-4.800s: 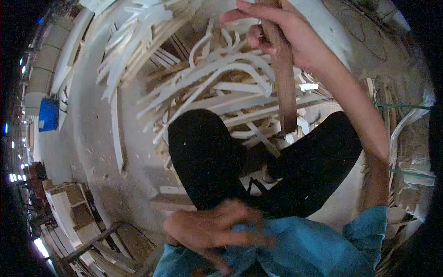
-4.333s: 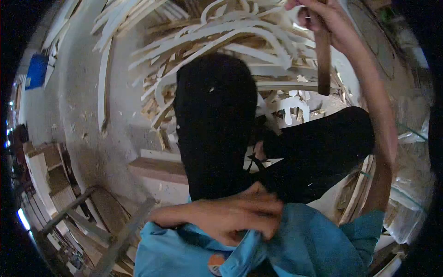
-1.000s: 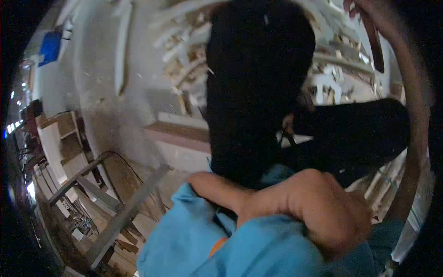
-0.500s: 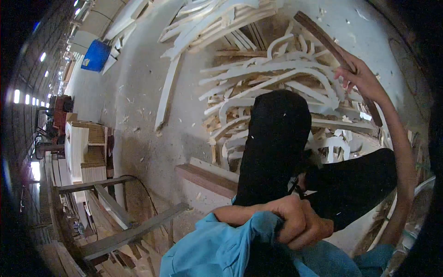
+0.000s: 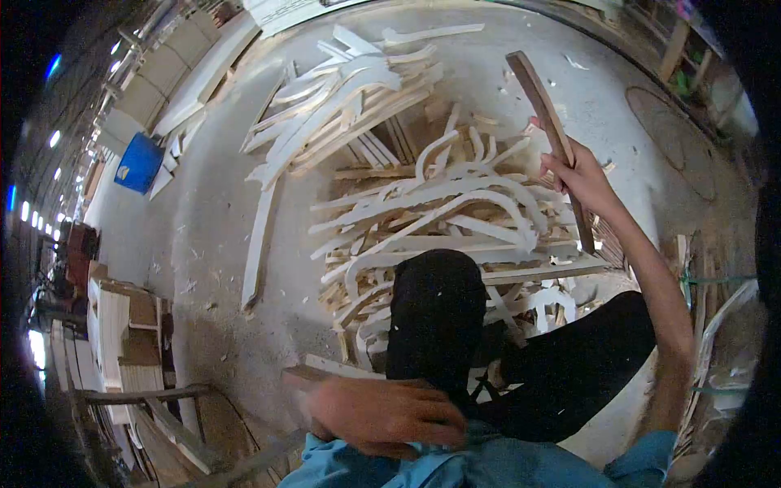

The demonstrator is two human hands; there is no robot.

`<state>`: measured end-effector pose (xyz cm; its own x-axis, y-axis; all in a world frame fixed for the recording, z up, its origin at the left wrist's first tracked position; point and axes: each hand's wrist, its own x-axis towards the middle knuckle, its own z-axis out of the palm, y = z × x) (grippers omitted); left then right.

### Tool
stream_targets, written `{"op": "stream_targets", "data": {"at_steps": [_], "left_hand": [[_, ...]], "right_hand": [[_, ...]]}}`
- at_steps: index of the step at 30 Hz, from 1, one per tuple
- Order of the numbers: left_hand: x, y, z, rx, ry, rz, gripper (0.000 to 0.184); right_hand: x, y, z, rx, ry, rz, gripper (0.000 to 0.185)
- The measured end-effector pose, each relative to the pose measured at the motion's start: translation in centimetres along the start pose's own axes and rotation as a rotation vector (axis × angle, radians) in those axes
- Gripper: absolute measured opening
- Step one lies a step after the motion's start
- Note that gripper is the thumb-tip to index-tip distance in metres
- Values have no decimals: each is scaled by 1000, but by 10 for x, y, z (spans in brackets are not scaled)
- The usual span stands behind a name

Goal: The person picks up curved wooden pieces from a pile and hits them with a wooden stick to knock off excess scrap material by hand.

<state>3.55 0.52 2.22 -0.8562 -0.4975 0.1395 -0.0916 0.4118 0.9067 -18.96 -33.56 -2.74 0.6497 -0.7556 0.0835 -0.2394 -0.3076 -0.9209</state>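
Note:
My right hand (image 5: pixel 582 175) is closed around a long, narrow, dark brown wooden strip (image 5: pixel 538 98), slightly curved. The strip is held out over the right side of a pile of pale curved wood pieces (image 5: pixel 455 195). Low in the view, my left hand (image 5: pixel 390 415) is blurred by motion. Its fingers look loosely stretched out to the right, in front of my blue shirt (image 5: pixel 488 464), and I see nothing in them. A reddish-brown wooden block (image 5: pixel 301 378) lies just beyond that hand, partly covered by it.
My bent legs in black trousers (image 5: pixel 435 317) reach over the pile's near edge. A long pale board (image 5: pixel 259 248) lies left of the pile. Farther left are a blue bin (image 5: pixel 140 163) and stacked wood (image 5: pixel 130 333). Thin sticks (image 5: pixel 708 285) lie at the right.
My left hand has left its fist by the shirt and moved left, its fingers loosening. My right hand still holds the wooden strip, now turned more upright. The view has shifted.

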Motion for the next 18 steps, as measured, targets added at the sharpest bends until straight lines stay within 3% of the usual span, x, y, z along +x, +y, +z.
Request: {"op": "stream_targets", "data": {"at_steps": [3, 7, 9, 10, 12, 15, 17, 18], "left_hand": [[-13, 12, -51, -73, 22, 204, 35], [-13, 10, -86, -97, 173, 193, 27], [6, 3, -78, -154, 493, 240, 28], [10, 2, -81, -156, 477, 202, 15], [19, -5, -78, -111, 691, 142, 9], [41, -26, -106, 469, 1000, -209, 31], [55, -81, -133, 375, 913, -203, 56], [62, -116, -146, 452, 816, -176, 66]], "right_hand": [[0, 6, -8, -3, 8, 33, 53], [2, 9, -10, 8, 12, 55, 52], [1, 6, -11, 24, -14, 65, 52], [1, 6, -10, 32, 13, 75, 52], [2, 2, -3, 46, 2, 63, 52], [0, -23, 7, 311, 40, 94, 55], [-3, -51, 23, 750, 129, 34, 58], [1, -53, 22, 718, 159, -49, 58]]}}
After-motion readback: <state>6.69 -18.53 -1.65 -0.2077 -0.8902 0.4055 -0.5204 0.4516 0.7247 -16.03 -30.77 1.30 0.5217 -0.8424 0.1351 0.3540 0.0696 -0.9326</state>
